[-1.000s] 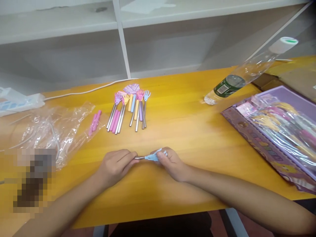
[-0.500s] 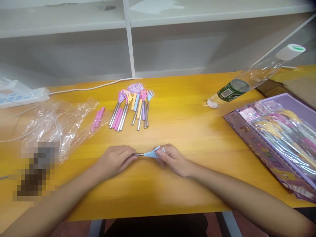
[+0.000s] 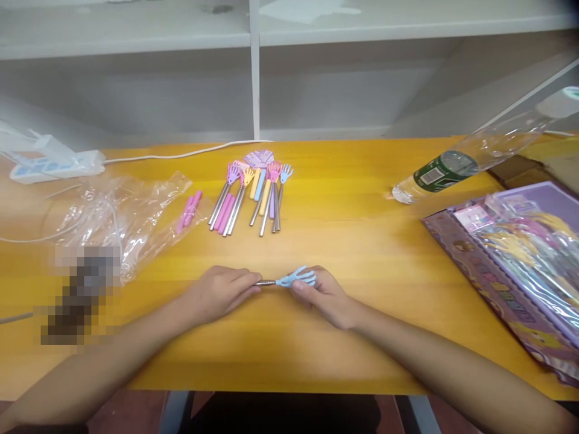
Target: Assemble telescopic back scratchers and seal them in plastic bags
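Between my hands lies a back scratcher (image 3: 289,279) with a light blue hand-shaped head and a metal rod. My left hand (image 3: 224,293) is closed around the rod, hiding most of it. With thumb and fingers, my right hand (image 3: 324,295) pinches the blue head, whose spread prongs show above the thumb. Farther back on the table, several metal rods with purple, yellow, pink and blue hand heads (image 3: 286,173) lie in two bunches. Among them are pink handles (image 3: 225,214) and yellow and blue handles (image 3: 260,184). Small purple cards (image 3: 259,158) lie behind these.
Two pink handles (image 3: 192,209) lie by a clear plastic bag (image 3: 145,220) on the left. A white power strip (image 3: 58,166) sits behind it. At right are a water bottle (image 3: 446,171) and a purple display package (image 3: 470,271) bearing wrapped back scratchers. Shelving stands behind the table.
The view has swung left, so the scene sits farther right. More of the blue head's prongs show above my right thumb. Both hands keep hold of the back scratcher.
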Available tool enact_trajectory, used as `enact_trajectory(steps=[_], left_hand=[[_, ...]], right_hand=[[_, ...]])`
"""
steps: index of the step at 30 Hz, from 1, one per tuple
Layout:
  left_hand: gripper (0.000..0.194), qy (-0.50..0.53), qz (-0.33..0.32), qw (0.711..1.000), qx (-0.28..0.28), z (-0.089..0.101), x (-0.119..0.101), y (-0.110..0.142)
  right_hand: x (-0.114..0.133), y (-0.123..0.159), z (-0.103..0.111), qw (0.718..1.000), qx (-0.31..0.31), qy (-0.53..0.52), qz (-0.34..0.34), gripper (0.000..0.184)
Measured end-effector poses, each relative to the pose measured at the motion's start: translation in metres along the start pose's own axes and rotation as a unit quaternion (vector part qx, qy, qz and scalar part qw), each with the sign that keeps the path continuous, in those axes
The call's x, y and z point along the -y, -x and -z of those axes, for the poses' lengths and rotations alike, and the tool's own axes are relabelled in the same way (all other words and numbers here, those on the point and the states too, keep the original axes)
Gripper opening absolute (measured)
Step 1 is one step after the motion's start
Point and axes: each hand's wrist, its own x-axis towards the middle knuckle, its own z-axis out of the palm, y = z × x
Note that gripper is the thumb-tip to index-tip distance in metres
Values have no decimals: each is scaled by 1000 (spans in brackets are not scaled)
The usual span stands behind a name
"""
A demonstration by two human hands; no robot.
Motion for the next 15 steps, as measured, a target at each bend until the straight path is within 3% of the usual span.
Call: enact_trajectory(steps=[15], left_hand=[[18,23,19,999,22,3,3,-1]], right_hand=[[-8,-1,2,998,-7,-44,-55,63]])
